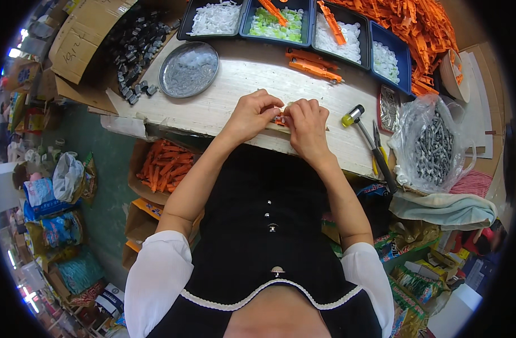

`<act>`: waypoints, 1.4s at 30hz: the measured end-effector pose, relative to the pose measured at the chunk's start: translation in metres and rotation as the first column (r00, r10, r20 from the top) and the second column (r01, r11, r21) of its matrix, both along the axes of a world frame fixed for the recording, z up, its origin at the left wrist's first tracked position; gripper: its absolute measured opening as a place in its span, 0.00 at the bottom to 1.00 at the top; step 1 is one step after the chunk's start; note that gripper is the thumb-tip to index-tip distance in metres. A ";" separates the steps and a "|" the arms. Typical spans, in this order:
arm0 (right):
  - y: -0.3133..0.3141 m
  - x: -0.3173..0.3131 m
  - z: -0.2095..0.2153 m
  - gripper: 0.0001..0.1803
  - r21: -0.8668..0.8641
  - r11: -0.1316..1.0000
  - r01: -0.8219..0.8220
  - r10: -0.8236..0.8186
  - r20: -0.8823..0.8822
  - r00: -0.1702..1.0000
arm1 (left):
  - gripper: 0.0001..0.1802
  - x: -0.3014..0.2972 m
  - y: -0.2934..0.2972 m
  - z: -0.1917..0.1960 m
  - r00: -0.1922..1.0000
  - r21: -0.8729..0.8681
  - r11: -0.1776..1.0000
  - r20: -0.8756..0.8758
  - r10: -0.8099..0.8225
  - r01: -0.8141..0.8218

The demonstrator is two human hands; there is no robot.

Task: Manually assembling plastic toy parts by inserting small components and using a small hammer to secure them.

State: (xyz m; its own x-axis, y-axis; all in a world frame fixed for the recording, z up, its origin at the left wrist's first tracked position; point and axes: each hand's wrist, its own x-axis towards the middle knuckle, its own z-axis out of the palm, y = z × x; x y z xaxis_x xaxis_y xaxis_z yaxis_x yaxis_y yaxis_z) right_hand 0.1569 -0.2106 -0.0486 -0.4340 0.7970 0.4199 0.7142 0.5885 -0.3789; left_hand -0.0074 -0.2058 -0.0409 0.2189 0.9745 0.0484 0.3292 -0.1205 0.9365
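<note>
Both hands work close in at the near edge of the white wooden worktable [244,73]. Small orange plastic piece [279,120] sits between them, mostly covered by fingers. Left hand [253,116] narrow, thumb and fingers pinched at the piece. Right hand [307,125] curled narrow at its other side, apparently gripping too; some fingertips hidden.

Main risk: a slip. Piece is small, grip is at the tips, edge right below; a sudden push could send it over toward the lap. Pressing the hands hard together could also pinch a fingertip or bend thin plastic.

Second risk, to the right: hammer with yellow-ended metal head and black handle [378,156]. Handle seems to overhang the edge; a swinging right forearm could catch it.
</note>
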 end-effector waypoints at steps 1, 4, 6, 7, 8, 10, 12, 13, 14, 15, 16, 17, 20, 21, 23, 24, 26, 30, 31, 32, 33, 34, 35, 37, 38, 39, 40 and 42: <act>0.000 0.000 -0.001 0.06 -0.001 1.000 0.000 0.000 -0.001 1.000 | 0.07 0.000 0.000 0.000 1.000 -0.001 1.000 -0.001 0.000 0.000; 0.000 0.001 -0.001 0.07 0.013 1.000 -0.015 0.014 0.012 1.000 | 0.07 -0.001 0.002 0.000 0.999 -0.017 1.000 -0.046 -0.019 0.018; -0.001 0.001 -0.001 0.07 0.013 1.000 -0.022 0.022 -0.024 0.999 | 0.07 -0.002 0.003 -0.002 0.997 0.027 0.999 -0.063 -0.046 0.047; -0.001 0.000 -0.001 0.07 0.013 1.000 -0.020 0.020 -0.025 0.999 | 0.07 -0.002 0.004 -0.001 0.997 0.027 0.998 -0.065 -0.047 0.049; -0.001 -0.001 -0.003 0.07 0.032 0.999 -0.014 0.014 0.013 1.000 | 0.07 -0.002 0.004 0.001 0.996 0.026 0.998 -0.071 -0.057 0.058; -0.001 -0.002 -0.002 0.07 0.052 0.999 -0.009 0.007 0.050 0.999 | 0.07 -0.002 0.004 0.001 0.995 0.025 0.997 -0.078 -0.065 0.067; -0.002 -0.003 0.003 0.08 0.042 0.999 -0.024 0.019 0.120 0.993 | 0.07 -0.004 0.004 0.000 0.995 0.003 0.998 -0.078 -0.069 0.069; -0.001 -0.002 0.003 0.08 0.044 0.999 -0.023 0.018 0.119 0.993 | 0.07 -0.004 0.005 0.001 0.994 0.006 0.998 -0.079 -0.069 0.070; 0.000 0.000 0.002 0.08 0.007 1.000 -0.030 0.029 0.108 0.994 | 0.07 -0.003 0.007 0.004 0.992 -0.035 0.996 -0.089 -0.089 0.086; 0.001 0.003 0.002 0.09 -0.030 0.999 -0.037 0.039 0.096 0.995 | 0.06 -0.003 0.008 0.006 0.989 -0.076 0.992 -0.097 -0.109 0.101; 0.002 0.004 0.002 0.09 -0.029 0.999 -0.039 0.042 0.094 0.995 | 0.06 -0.002 0.010 0.007 0.989 -0.076 0.992 -0.099 -0.106 0.099; 0.004 0.006 0.003 0.09 -0.045 0.998 -0.052 0.054 0.041 0.998 | 0.06 -0.001 0.012 0.007 0.975 -0.084 0.990 -0.180 -0.130 0.117; 0.009 0.015 0.007 0.08 -0.060 0.996 -0.071 0.067 -0.066 0.996 | 0.08 0.004 0.020 0.017 0.914 -0.089 0.983 -0.363 -0.179 0.158; 0.011 0.020 0.010 0.07 -0.060 0.995 -0.075 0.067 -0.118 0.991 | 0.09 0.007 0.023 0.022 0.864 -0.085 0.979 -0.462 -0.201 0.183; 0.015 0.036 0.018 0.07 -0.018 1.000 -0.020 0.018 -0.144 0.989 | 0.10 0.012 0.028 0.029 0.819 -0.130 0.971 -0.521 -0.240 0.202; 0.019 0.045 0.022 0.06 0.022 0.999 0.032 -0.027 -0.169 0.985 | 0.12 0.013 0.031 0.031 0.772 -0.176 0.961 -0.573 -0.277 0.214; 0.030 0.076 0.028 0.05 0.074 0.992 0.098 -0.084 -0.177 0.981 | 0.11 0.011 0.038 0.032 0.768 -0.211 0.939 -0.540 -0.344 0.271; 0.044 0.149 0.037 0.04 0.035 0.939 0.342 -0.338 -0.097 0.936 | 0.10 0.015 0.062 0.053 0.775 -0.511 0.806 -0.363 -0.516 0.298; 0.047 0.165 0.039 0.05 0.050 0.893 0.447 -0.447 -0.010 0.895 | 0.10 0.018 0.071 0.051 0.786 -0.393 0.854 -0.380 -0.488 0.340; 0.049 0.180 0.038 0.05 0.064 0.888 0.456 -0.456 -0.013 0.890 | 0.11 0.027 0.084 0.058 0.806 -0.372 0.863 -0.357 -0.472 0.341; 0.051 0.194 0.033 0.06 0.028 0.841 0.540 -0.539 0.130 0.832 | 0.10 0.039 0.099 0.060 0.784 -0.143 0.910 -0.467 -0.409 0.390; 0.054 0.206 0.027 0.07 0.002 0.783 0.622 -0.599 0.270 0.754 | 0.09 0.054 0.116 0.060 0.767 0.090 0.895 -0.558 -0.318 0.436; 0.058 0.215 0.020 0.09 -0.009 0.773 0.635 -0.601 0.311 0.736 | 0.09 0.070 0.134 0.060 0.757 0.172 0.901 -0.617 -0.217 0.399; 0.067 0.216 0.014 0.10 0.010 0.771 0.637 -0.599 0.353 0.719 | 0.08 0.095 0.170 0.056 0.741 0.265 0.895 -0.664 -0.101 0.359; 0.069 0.212 0.017 0.11 0.016 0.771 0.637 -0.588 0.402 0.701 | 0.08 0.105 0.186 0.054 0.654 0.318 0.867 -0.757 -0.012 0.384; 0.072 0.205 0.020 0.12 0.013 0.763 0.646 -0.593 0.413 0.691 | 0.07 0.111 0.197 0.049 0.555 0.364 0.834 -0.828 0.086 0.415; 0.073 0.204 0.019 0.12 0.016 0.755 0.655 -0.602 0.411 0.684 | 0.07 0.118 0.201 0.046 0.556 0.368 0.828 -0.827 0.083 0.424; 0.077 0.205 0.010 0.11 0.025 0.767 0.642 -0.581 0.451 0.677 | 0.08 0.128 0.209 0.040 0.369 0.296 0.814 -0.923 0.110 0.500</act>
State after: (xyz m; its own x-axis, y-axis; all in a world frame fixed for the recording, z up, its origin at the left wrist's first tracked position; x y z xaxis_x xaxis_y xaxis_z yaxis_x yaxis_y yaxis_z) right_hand 0.3622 -0.1339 -0.0387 0.0663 0.9778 0.1989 0.9977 -0.0673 -0.0017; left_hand 0.1206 0.0027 -0.0008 0.6062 0.7892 0.0987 0.7948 -0.5968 -0.1102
